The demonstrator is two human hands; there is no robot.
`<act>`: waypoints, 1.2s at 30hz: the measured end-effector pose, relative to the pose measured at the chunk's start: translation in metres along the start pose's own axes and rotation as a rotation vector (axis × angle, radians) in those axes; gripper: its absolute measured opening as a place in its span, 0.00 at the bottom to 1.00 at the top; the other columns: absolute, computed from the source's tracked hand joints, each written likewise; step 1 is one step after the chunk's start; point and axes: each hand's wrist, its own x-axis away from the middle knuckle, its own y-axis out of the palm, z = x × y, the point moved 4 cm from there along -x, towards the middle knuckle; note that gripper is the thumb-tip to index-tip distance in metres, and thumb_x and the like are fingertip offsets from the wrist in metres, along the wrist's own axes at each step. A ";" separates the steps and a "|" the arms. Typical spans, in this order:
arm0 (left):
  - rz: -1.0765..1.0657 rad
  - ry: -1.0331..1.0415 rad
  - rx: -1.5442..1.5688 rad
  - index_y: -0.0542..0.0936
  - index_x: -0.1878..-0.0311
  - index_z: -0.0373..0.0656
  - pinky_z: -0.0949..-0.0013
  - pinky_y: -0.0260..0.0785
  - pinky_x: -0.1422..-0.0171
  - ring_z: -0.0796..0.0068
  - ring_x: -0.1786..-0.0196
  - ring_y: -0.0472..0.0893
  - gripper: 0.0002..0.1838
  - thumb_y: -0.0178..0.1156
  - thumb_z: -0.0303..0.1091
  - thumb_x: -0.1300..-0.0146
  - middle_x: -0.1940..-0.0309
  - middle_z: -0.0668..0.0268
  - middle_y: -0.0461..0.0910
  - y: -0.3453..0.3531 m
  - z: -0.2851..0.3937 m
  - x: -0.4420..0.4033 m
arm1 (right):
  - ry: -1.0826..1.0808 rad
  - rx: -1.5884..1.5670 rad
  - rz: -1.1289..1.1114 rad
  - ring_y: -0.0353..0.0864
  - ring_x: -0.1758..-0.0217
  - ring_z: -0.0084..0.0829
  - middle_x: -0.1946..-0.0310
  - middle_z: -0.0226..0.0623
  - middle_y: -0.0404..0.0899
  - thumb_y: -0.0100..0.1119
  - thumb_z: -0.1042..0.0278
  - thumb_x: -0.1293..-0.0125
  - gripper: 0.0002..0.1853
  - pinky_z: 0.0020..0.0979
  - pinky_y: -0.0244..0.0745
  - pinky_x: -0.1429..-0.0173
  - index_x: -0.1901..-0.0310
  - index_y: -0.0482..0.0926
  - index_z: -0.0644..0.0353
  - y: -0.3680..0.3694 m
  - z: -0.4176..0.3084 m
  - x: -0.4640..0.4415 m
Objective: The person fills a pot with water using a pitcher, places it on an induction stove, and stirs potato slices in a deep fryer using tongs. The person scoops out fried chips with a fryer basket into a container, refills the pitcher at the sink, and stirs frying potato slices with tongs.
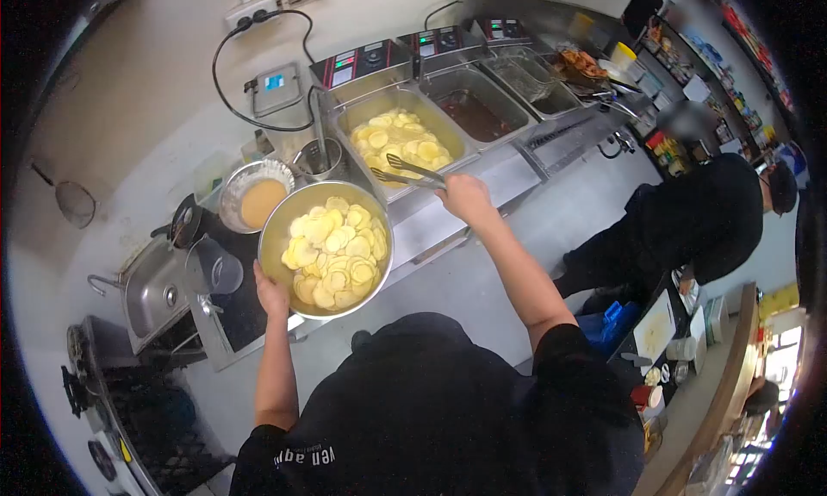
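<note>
My left hand (273, 294) grips the rim of a large metal bowl (269, 253) on its near left side. Thin potato slices (334, 253) fill much of that bowl. In my right hand (466, 197) is a pair of tongs (422, 170), its tips reaching over the nearest fryer (348, 118). More yellow slices (405, 143) lie in this fryer, below the tongs. Whether the tongs' tips hold a slice I cannot tell.
Beyond the first fryer stand a second fryer with dark oil (475, 110) and another with a wire basket (525, 75). A bowl of tan batter (263, 203) sits behind my bowl. A sink (164, 296) is at left. A person in black (698, 216) bends at right.
</note>
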 end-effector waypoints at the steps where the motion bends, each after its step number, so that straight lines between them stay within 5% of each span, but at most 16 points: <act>1: 0.012 -0.009 -0.004 0.56 0.32 0.36 0.60 0.63 0.37 0.50 0.39 0.70 0.36 0.58 0.31 0.43 0.38 0.46 0.66 -0.002 0.001 0.001 | -0.037 0.072 0.013 0.82 0.65 0.45 0.70 0.47 0.81 0.57 0.64 0.43 0.10 0.42 0.76 0.60 0.68 0.80 0.62 0.007 -0.005 -0.009; 9: -0.017 -0.041 -0.050 0.56 0.32 0.37 0.58 0.65 0.40 0.49 0.41 0.71 0.31 0.48 0.24 0.40 0.39 0.46 0.66 -0.005 0.011 0.004 | -0.052 0.261 0.013 0.83 0.62 0.43 0.64 0.48 0.82 0.60 0.63 0.47 0.10 0.41 0.78 0.59 0.69 0.82 0.62 0.028 0.023 -0.097; 15: 0.021 -0.019 -0.057 0.58 0.33 0.37 0.57 0.66 0.42 0.50 0.43 0.74 0.31 0.50 0.26 0.40 0.42 0.45 0.69 -0.008 0.016 0.003 | 0.106 0.179 -0.094 0.82 0.55 0.44 0.60 0.48 0.81 0.58 0.58 0.44 0.15 0.41 0.77 0.52 0.63 0.82 0.61 -0.031 0.018 -0.120; 21: 0.059 0.009 -0.031 0.58 0.32 0.38 0.56 0.68 0.46 0.49 0.48 0.76 0.34 0.55 0.29 0.43 0.46 0.45 0.73 -0.009 0.018 0.006 | 0.104 0.108 -0.062 0.81 0.53 0.45 0.59 0.50 0.81 0.56 0.54 0.42 0.19 0.41 0.76 0.50 0.58 0.81 0.62 0.014 0.013 -0.158; 29: 0.005 -0.064 -0.041 0.57 0.32 0.39 0.57 0.69 0.46 0.50 0.48 0.76 0.34 0.54 0.28 0.42 0.46 0.46 0.73 -0.011 0.023 0.006 | 0.067 0.168 -0.247 0.81 0.54 0.47 0.60 0.54 0.80 0.60 0.52 0.46 0.24 0.41 0.75 0.50 0.56 0.80 0.65 -0.021 0.034 -0.120; 36: 0.016 -0.035 -0.024 0.58 0.33 0.36 0.58 0.67 0.43 0.49 0.44 0.74 0.30 0.49 0.25 0.39 0.43 0.44 0.70 -0.008 0.018 0.004 | 0.205 0.150 -0.078 0.81 0.55 0.48 0.61 0.53 0.80 0.58 0.56 0.49 0.19 0.41 0.76 0.50 0.61 0.82 0.63 -0.028 0.077 -0.104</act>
